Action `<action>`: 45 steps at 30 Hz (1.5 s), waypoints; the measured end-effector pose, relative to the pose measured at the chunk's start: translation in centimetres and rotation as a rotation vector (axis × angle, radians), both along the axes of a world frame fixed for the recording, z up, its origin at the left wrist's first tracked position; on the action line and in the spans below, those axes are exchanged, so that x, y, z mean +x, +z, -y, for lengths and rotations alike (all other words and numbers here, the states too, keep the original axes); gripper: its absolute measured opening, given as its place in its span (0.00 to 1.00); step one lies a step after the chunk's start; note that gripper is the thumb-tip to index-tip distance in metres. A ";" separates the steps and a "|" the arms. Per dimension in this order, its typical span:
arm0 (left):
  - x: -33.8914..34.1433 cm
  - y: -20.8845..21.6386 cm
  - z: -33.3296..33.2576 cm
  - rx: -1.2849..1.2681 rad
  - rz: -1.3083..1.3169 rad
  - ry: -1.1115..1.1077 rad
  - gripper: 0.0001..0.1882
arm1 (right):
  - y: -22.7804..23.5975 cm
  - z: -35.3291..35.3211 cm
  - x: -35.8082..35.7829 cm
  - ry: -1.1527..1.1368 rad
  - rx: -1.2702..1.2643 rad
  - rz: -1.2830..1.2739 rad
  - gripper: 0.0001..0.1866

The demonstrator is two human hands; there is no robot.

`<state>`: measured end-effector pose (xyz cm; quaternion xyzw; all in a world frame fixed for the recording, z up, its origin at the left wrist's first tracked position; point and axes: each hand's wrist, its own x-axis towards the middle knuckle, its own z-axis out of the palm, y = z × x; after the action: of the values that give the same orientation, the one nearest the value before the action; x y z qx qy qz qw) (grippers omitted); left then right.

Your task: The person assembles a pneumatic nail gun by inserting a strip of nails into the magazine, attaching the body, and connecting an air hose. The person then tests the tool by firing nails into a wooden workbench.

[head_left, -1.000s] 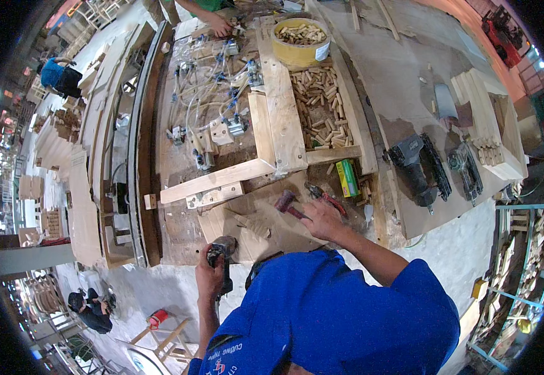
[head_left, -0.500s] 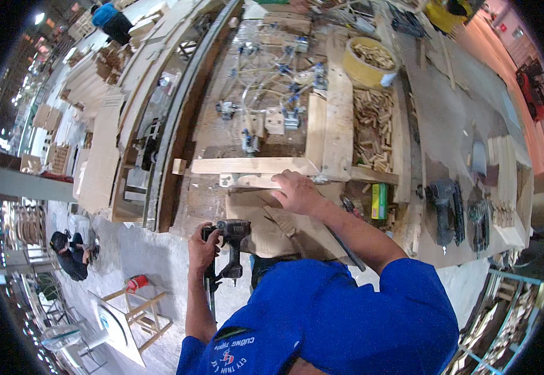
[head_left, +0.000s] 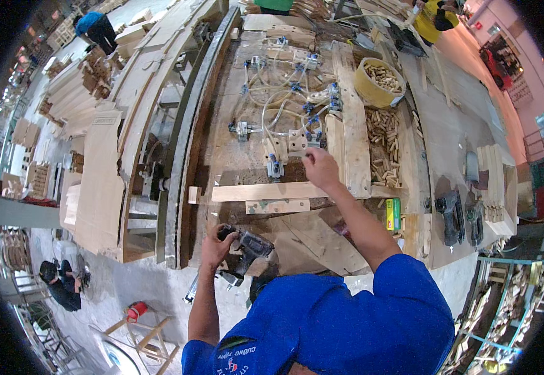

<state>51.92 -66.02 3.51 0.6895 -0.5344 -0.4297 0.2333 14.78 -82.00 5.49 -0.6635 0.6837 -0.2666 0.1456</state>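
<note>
Left hand (head_left: 215,249), at half past seven from the plank (head_left: 269,192), had its fingers wrapped around the tool (head_left: 254,248), which sat near half past six at the bench (head_left: 231,165) edge: only that hand seemed to bear it, so a slack grip could have dropped it! Right hand (head_left: 322,169), at two o'clock, curled its fingers beside the block (head_left: 297,143), on what I couldn't tell; a snagged knuckle could have yanked the tubes (head_left: 276,117) at twelve.

The left grip (head_left: 215,249) holds a dark power tool (head_left: 254,247), the right grip (head_left: 320,169) near a wooden block (head_left: 297,141).
</note>
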 end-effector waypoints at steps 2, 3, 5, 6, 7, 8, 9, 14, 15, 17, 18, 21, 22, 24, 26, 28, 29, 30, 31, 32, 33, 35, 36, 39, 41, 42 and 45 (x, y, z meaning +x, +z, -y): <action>0.5 -1.0 0.0 -0.130 0.130 -0.015 0.25 | 0.9 1.1 0.0 -0.052 0.035 0.003 0.17; 0.8 -1.4 -0.3 -0.195 0.200 -0.036 0.25 | 1.2 1.6 0.5 -0.092 0.032 -0.013 0.16; 1.0 -1.8 0.1 -0.246 0.254 -0.073 0.26 | 1.5 3.1 1.2 -0.099 -0.084 -0.073 0.15; 1.0 -2.1 0.2 -0.259 0.238 -0.059 0.26 | 1.6 4.1 1.7 -0.094 -0.141 -0.103 0.14; 1.4 -2.4 -0.4 -0.255 0.241 -0.029 0.26 | 2.3 5.4 3.9 0.078 -0.026 -0.226 0.17; 1.7 -2.6 -1.2 -0.247 0.241 -0.002 0.26 | 2.7 6.5 6.6 0.232 -0.017 -0.215 0.19; 1.6 -2.6 -1.1 -0.230 0.251 -0.009 0.27 | 2.5 8.1 9.1 0.302 -0.033 -0.129 0.21; 0.2 -2.2 0.5 -0.287 0.279 -0.047 0.25 | -0.6 14.7 16.5 0.253 0.126 0.231 0.22; 0.2 -2.3 0.4 -0.268 0.277 -0.039 0.25 | -0.9 15.3 17.1 0.257 0.237 0.257 0.21; 0.4 -2.5 -0.9 -0.184 0.296 0.018 0.25 | -1.9 14.9 18.5 0.355 0.295 0.258 0.21; 0.5 -2.6 -1.3 -0.182 0.292 0.061 0.25 | -2.3 14.3 18.0 0.423 0.227 0.233 0.21; -0.1 -2.5 -2.9 -0.126 0.292 0.138 0.27 | -2.6 13.2 16.9 0.508 0.161 0.205 0.21; -0.4 -2.5 -2.6 -0.109 0.279 0.134 0.27 | -2.4 13.7 16.2 0.506 0.144 0.199 0.21; -0.8 -2.2 -2.1 -0.076 0.254 0.115 0.27 | -2.1 12.8 14.5 0.402 -0.060 0.187 0.19; -0.9 -2.1 -3.0 -0.116 0.291 0.145 0.26 | 1.1 10.7 14.5 0.335 -0.066 0.233 0.16; -0.8 -2.4 -3.5 -0.123 0.301 0.163 0.25 | 3.6 8.1 11.3 0.296 0.172 0.158 0.17; -1.0 -2.5 -3.1 -0.101 0.288 0.157 0.25 | 4.2 6.5 9.2 0.259 0.289 0.117 0.18; -1.0 -2.6 -3.0 -0.105 0.289 0.142 0.25 | 4.2 4.6 7.8 0.299 0.442 -0.015 0.21; -0.9 -2.7 -2.7 -0.113 0.288 0.126 0.25 | 3.6 2.8 6.7 0.334 0.593 -0.147 0.24; -0.9 -2.7 -2.3 -0.122 0.287 0.107 0.25 | 2.2 1.2 6.0 0.426 0.603 -0.272 0.27; -0.8 -3.1 -2.3 -0.197 0.334 0.077 0.25 | 0.2 -0.3 5.3 0.521 0.611 -0.397 0.30; -0.6 -3.4 -2.4 -0.191 0.297 0.097 0.25 | -1.7 -0.8 4.6 0.627 0.581 -0.501 0.35; -0.6 -3.5 -2.4 -0.186 0.282 0.110 0.25 | -2.2 -0.7 4.5 0.633 0.545 -0.476 0.37; -0.4 -3.4 -2.3 -0.193 0.325 0.085 0.25 | -2.7 0.0 4.1 0.648 0.575 -0.429 0.41; -0.3 -3.3 -2.1 -0.202 0.325 0.070 0.25 | -2.3 0.8 4.2 0.657 0.648 -0.431 0.42; -0.2 -3.2 -2.2 -0.203 0.309 0.063 0.25 | -2.1 0.9 4.2 0.656 0.691 -0.439 0.42; -0.1 -3.1 -1.8 -0.223 0.293 0.060 0.24 | -1.4 0.9 4.5 0.663 0.653 -0.516 0.40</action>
<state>51.80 -64.24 0.43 0.7303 -0.5862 -0.2554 0.2406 19.24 -82.93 4.14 -0.8082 0.4982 0.1924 0.2482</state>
